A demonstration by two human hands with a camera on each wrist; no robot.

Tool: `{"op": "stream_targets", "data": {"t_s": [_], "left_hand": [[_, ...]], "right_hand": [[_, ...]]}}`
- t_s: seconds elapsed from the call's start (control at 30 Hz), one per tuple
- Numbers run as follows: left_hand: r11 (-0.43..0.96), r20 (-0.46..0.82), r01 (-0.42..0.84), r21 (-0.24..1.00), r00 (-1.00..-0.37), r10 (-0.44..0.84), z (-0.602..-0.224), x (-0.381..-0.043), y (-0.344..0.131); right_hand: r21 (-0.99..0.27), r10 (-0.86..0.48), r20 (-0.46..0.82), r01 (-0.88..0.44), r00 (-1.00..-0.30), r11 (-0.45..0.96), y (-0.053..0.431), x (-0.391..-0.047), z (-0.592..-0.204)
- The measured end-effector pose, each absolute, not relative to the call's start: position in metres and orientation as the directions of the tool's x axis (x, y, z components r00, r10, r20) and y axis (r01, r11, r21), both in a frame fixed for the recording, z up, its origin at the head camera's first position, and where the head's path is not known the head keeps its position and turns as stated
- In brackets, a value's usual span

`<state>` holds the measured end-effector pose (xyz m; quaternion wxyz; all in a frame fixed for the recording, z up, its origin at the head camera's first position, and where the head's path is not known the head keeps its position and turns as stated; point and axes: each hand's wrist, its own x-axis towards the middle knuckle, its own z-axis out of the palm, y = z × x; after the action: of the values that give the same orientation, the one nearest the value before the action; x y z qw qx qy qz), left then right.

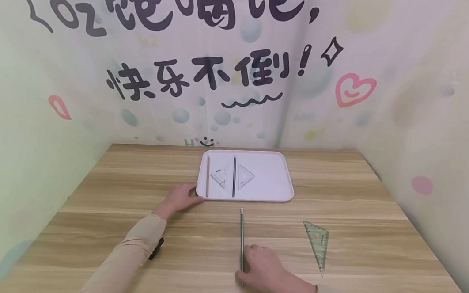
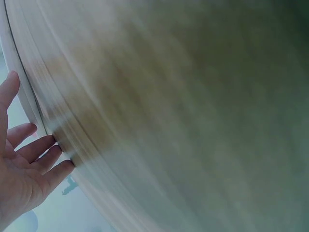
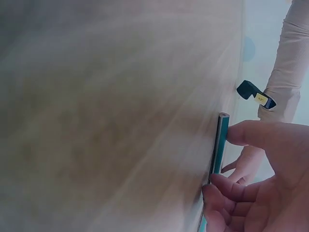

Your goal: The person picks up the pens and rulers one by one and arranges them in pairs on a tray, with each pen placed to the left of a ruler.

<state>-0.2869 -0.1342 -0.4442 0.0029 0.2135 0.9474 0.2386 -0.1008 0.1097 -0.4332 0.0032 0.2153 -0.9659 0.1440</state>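
My left hand (image 1: 179, 199) rests at the near left corner of a white tray (image 1: 272, 177), thumb along the front edge and fingers by the left side. Those fingers appear loosely extended in the left wrist view. On the wooden table, my right hand (image 1: 263, 268) pinches a green pencil (image 1: 242, 229) near its close end, while its pale eraser end points toward the tray. In the right wrist view, the thumb and fingertips meet the teal pencil (image 3: 222, 135) close over the tabletop.
In the tray lie a brown pencil (image 1: 207, 176), a dark pencil (image 1: 234, 175) and two clear set squares, one left (image 1: 219, 176) and one right (image 1: 245, 176). A greenish set square (image 1: 318, 241) lies right of my right hand. A patterned wall covering (image 1: 236, 120) stands behind the table.
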Motion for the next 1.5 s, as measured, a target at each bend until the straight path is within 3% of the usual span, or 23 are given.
{"op": "stream_targets", "data": {"t_s": [0.87,1.17,1.33,1.5], "left_hand": [[0.805,0.097,0.403,0.435,-0.91,0.403,-0.446,-0.289,-0.133],[0.802,0.096,0.404,0.44,-0.909,0.406,-0.445,-0.289,-0.134],[0.804,0.096,0.402,0.439,-0.91,0.403,-0.446,-0.289,-0.134],[0.803,0.099,0.404,0.439,-0.91,0.404,-0.447,-0.289,-0.134]], "right_hand": [[-0.637,-0.367,-0.093,-0.227,-0.926,0.737,0.118,-0.108,-0.432],[-0.663,-0.37,-0.146,-0.187,-0.918,0.725,0.12,-0.111,-0.431],[-0.658,-0.363,-0.245,-0.12,-0.899,0.743,0.122,-0.111,-0.427],[-0.728,-0.399,-0.38,0.003,-0.835,0.686,0.129,-0.111,-0.425]]}}
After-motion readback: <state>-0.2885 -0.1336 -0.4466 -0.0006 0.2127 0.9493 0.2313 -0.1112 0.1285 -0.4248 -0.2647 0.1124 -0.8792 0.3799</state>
